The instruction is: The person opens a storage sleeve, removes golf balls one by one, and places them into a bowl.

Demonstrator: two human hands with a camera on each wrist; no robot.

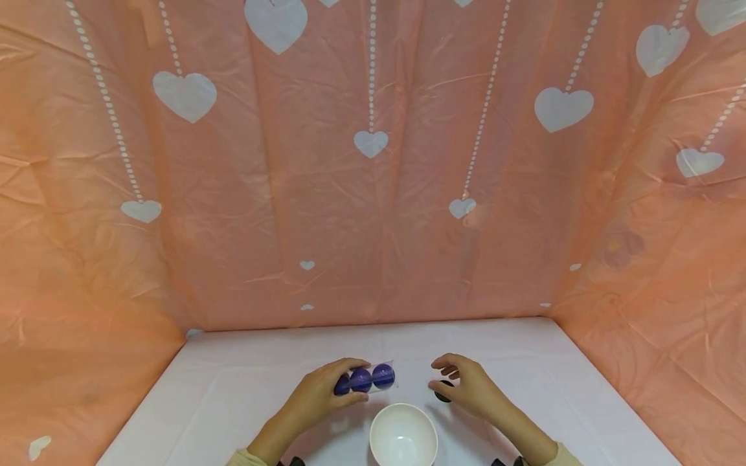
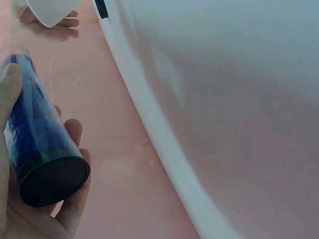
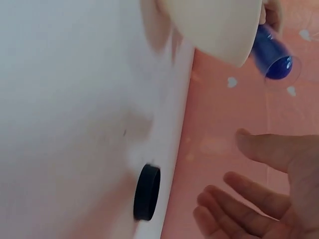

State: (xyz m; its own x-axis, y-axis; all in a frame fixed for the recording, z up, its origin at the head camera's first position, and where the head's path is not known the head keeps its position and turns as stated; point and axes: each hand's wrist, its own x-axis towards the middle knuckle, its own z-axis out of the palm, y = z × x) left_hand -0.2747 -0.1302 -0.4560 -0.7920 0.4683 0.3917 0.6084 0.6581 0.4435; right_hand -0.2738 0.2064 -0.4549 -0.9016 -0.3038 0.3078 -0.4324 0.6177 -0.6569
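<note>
Looks clear, glossy plastic on the tube point(image 1: 373, 378), eleven o'clock from the smooth, shiny bowl point(image 1: 404, 430); gleams on the purple balls point(image 1: 361, 380); appears matt on the black lid point(image 3: 143, 193); creased, like plastic sheeting, on the backdrop point(image 1: 326, 213) at twelve.

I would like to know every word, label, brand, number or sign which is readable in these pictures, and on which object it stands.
There are none: no readable lettering or number shows on the clear plastic tube of purple-blue balls, the round white bowl or the loose round black cap.
The orange-pink sheet bears only white hearts and dotted lines.
</note>
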